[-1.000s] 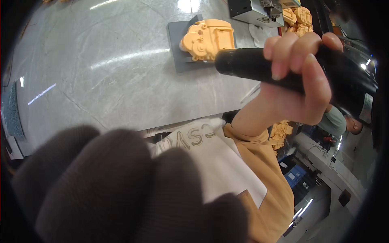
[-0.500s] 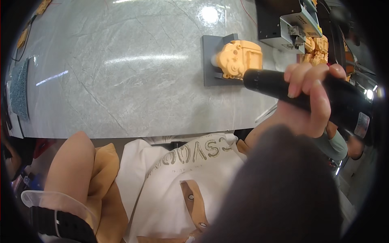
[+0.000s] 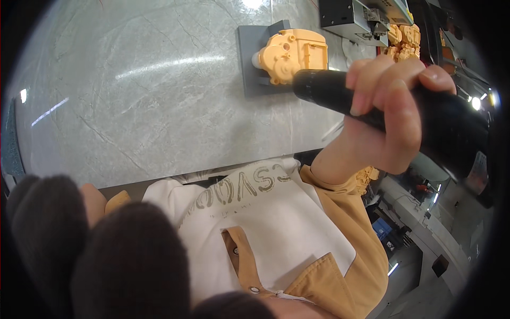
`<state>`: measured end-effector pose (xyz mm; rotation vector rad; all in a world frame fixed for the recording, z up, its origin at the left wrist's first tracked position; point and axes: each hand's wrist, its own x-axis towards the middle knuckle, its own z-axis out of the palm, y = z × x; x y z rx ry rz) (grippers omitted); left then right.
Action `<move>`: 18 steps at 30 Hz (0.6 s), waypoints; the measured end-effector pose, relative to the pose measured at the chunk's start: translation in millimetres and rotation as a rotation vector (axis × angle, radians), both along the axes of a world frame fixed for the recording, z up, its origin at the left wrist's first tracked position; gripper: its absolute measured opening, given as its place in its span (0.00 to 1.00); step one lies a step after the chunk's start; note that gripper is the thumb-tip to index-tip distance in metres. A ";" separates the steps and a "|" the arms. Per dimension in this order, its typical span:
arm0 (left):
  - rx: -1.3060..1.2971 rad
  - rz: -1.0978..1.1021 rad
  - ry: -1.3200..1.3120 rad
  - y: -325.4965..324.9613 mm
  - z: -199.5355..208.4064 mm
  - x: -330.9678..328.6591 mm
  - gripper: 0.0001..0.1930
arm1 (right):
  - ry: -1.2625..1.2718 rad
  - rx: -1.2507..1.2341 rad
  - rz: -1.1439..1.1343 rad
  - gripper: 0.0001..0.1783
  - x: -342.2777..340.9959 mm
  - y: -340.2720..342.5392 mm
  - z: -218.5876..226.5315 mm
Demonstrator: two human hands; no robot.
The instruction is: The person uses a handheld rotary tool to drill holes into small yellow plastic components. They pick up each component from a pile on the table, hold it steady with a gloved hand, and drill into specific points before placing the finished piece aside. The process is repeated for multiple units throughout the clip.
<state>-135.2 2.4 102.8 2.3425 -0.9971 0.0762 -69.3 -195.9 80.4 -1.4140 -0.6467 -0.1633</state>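
Observation:
My right hand [image 3: 390, 109] is wrapped round a black, tube-shaped electric screwdriver [image 3: 329, 95] held level, its narrow nose pointing left. That nose overlaps the lower edge of an orange plastic housing [image 3: 287, 53]; whether it touches, I cannot tell, and no bit shows. The housing sits on a dark grey fixture [image 3: 247, 64] with an upright ledge behind, and a whitish round piece [image 3: 256, 60] sticks out at its left. Close to the lens at lower left are dark, blurred, finger-shaped forms, seemingly my left hand [image 3: 130, 260] in a dark glove, fingers apart, nothing visible in them.
A grey marbled tabletop [image 3: 159, 106] spreads out ahead of me. At the far right stands a metal-and-black device [image 3: 353, 24], with a heap of orange parts [image 3: 406, 42] beside it. A blue-grey mat [image 3: 11, 143] lies at the left edge.
The view has shifted, so the table and housing sit higher and further left. Dark finger shapes now cover the lower left; earlier a dark blur covered the lower right. The right hand keeps the screwdriver.

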 end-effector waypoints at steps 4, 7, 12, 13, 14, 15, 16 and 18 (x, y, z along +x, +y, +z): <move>0.004 0.024 -0.007 4.2 -1.4 -1.7 0.23 | -0.012 -0.078 0.138 0.18 10.5 -0.4 1.6; 0.010 0.035 -0.003 7.8 -2.4 -4.8 0.24 | 0.036 -0.093 0.052 0.18 4.2 6.6 1.0; 0.023 0.013 -0.015 7.2 2.3 -1.2 0.24 | -0.124 -0.058 0.016 0.21 9.0 6.8 -9.9; 0.035 0.024 -0.012 9.0 3.1 -4.2 0.24 | -0.062 -0.024 -0.021 0.20 9.3 12.4 -10.1; 0.042 0.047 -0.005 11.3 2.9 -4.5 0.24 | -0.001 0.007 -0.053 0.20 9.3 16.9 -10.3; 0.048 0.051 -0.008 9.0 2.3 -7.5 0.25 | 0.059 0.037 -0.093 0.19 7.1 19.7 -9.2; 0.045 0.045 -0.011 6.7 2.1 -6.7 0.25 | 0.044 -0.008 -0.112 0.19 12.4 14.1 -9.6; 0.059 0.045 -0.003 9.1 8.6 -10.6 0.25 | 0.100 -0.299 -0.239 0.17 13.0 5.9 4.9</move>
